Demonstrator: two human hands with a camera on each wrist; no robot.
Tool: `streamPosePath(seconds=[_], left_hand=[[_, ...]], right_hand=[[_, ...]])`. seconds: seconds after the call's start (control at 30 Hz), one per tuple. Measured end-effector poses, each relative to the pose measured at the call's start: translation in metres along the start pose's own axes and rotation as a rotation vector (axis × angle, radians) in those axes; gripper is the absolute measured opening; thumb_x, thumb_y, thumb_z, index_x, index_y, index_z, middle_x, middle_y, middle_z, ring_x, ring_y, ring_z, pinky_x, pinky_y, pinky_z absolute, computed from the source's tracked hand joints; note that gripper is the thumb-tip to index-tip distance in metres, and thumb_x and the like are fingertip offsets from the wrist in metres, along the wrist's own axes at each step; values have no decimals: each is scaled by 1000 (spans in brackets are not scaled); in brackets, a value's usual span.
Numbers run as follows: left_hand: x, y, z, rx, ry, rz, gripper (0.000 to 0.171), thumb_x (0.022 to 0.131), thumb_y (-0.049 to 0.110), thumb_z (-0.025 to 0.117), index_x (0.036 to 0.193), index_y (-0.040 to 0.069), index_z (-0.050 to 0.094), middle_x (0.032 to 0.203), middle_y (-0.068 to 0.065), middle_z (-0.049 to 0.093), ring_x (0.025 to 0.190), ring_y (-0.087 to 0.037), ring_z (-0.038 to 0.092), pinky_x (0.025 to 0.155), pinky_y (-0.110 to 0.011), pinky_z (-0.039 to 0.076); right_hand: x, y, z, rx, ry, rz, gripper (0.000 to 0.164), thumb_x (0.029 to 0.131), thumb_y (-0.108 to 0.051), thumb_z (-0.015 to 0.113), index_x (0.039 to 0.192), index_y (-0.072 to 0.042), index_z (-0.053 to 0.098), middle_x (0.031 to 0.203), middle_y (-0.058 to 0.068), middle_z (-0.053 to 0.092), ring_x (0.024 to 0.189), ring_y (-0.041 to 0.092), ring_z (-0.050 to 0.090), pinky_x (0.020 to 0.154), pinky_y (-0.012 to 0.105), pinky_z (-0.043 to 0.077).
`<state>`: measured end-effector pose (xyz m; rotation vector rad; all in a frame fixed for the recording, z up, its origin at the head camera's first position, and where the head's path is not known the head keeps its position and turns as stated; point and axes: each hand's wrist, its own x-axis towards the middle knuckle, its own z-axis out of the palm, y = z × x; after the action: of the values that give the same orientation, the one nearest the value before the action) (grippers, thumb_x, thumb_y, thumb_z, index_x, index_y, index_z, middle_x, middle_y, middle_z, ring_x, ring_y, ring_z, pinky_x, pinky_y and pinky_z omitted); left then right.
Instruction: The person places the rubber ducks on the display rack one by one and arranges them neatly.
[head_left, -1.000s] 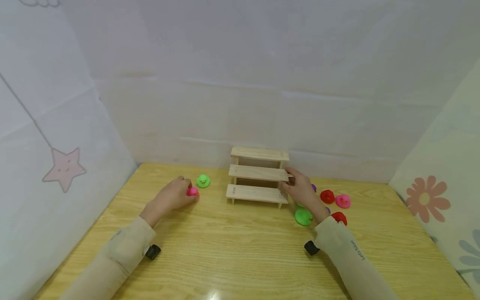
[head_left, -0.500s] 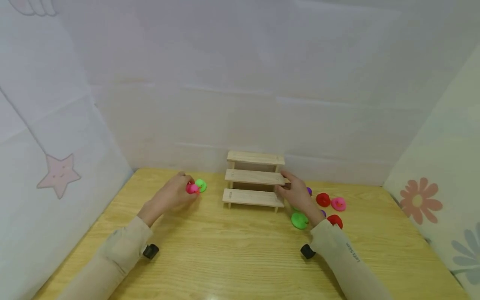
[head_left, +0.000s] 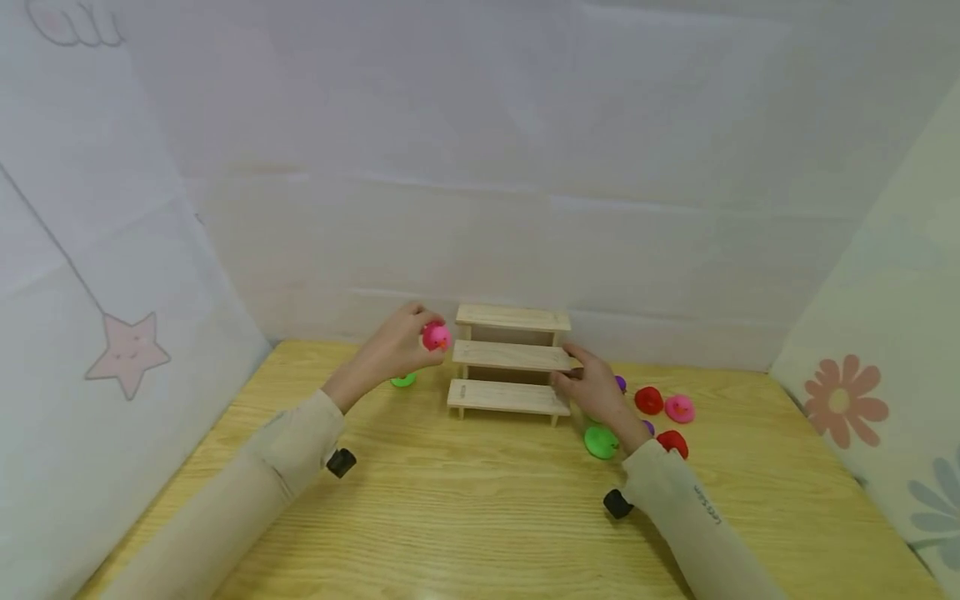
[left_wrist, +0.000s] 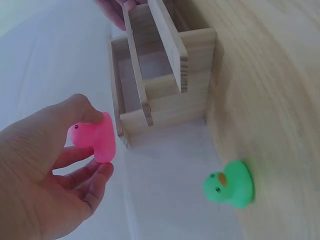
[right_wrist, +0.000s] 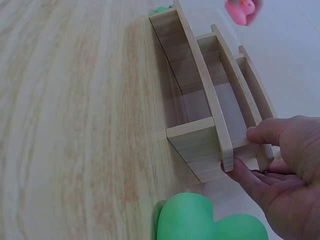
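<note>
Pinched by the left hand (head_left: 393, 343), the pink duck (head_left: 437, 337) hung near the rack (head_left: 510, 356) the right hand (head_left: 597, 392) gripped; a level duck and braced rack seemed best.

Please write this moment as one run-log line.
left hand: pinches pink toy duck above table | right hand: grips three-tier wooden stand | green toy duck: on table, left of stand

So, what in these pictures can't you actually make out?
Head view: most of the rear purple toy, behind the right hand.
Head view: mark on the lowest step, too small.
Head view: lettering on the right sleeve, too small.
Right wrist view: part of the near green toy, past the bottom edge.
</note>
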<state>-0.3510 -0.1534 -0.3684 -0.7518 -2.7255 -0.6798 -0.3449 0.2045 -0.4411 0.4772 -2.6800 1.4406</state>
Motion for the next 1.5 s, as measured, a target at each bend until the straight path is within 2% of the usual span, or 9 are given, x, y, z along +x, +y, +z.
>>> streamPosePath(seconds=[0.13,0.33,0.53,0.67,0.87,1.13,1.37,1.5], left_hand=[[24,13,7,1,13,79,50,86,30,81,125,3,66,117,-9,57,98,-25,56,78,-36,54],[59,28,18,57,16,208,47,83,24,79,122,2,67,119,-12,61,102,-25,58,82,-35,54],[84,36,27,72,-17,266,46,83,22,78,123,1,68,118,-12,62,104,-26,58,86,-36,52],[96,38,33,72,-30,267,45,85,21,79,122,0,67,115,-11,64,103,-26,58,89,-36,50],[110,41,45,-9,-23,246,43,88,23,81,119,-3,66,105,-9,66,95,-22,60,82,-33,50],[114,43,56,-77,-23,199,34,87,18,82,113,2,66,98,-5,64,88,-19,58,76,-30,51],[120,47,63,-110,-1,222,32,89,15,80,114,1,67,99,-5,65,89,-17,61,77,-28,53],[122,48,68,-122,-1,236,29,89,13,80,112,1,68,97,-4,65,87,-17,60,76,-28,52]], right_hand=[[1,2,0,17,0,-13,68,98,-12,71,155,4,36,154,27,38,118,41,61,88,43,57],[2,2,2,21,13,-33,67,98,-10,71,153,6,37,152,28,40,117,42,62,88,43,56],[5,-2,9,39,21,-40,67,96,-9,72,153,5,39,152,26,42,114,40,64,88,43,57],[7,-5,15,48,22,-25,68,97,-10,72,154,4,38,153,24,42,114,38,65,87,40,57],[8,-8,21,57,33,-18,67,96,-11,72,153,4,39,153,23,42,114,37,65,86,40,57],[10,-10,27,36,23,-7,67,97,-13,72,154,1,39,154,20,42,114,34,65,86,39,57],[11,-12,27,11,31,5,67,98,-17,72,155,-2,40,154,15,44,113,30,66,85,38,58],[11,-12,28,17,23,-5,67,98,-16,72,155,-1,39,155,17,42,113,31,66,85,37,58]])
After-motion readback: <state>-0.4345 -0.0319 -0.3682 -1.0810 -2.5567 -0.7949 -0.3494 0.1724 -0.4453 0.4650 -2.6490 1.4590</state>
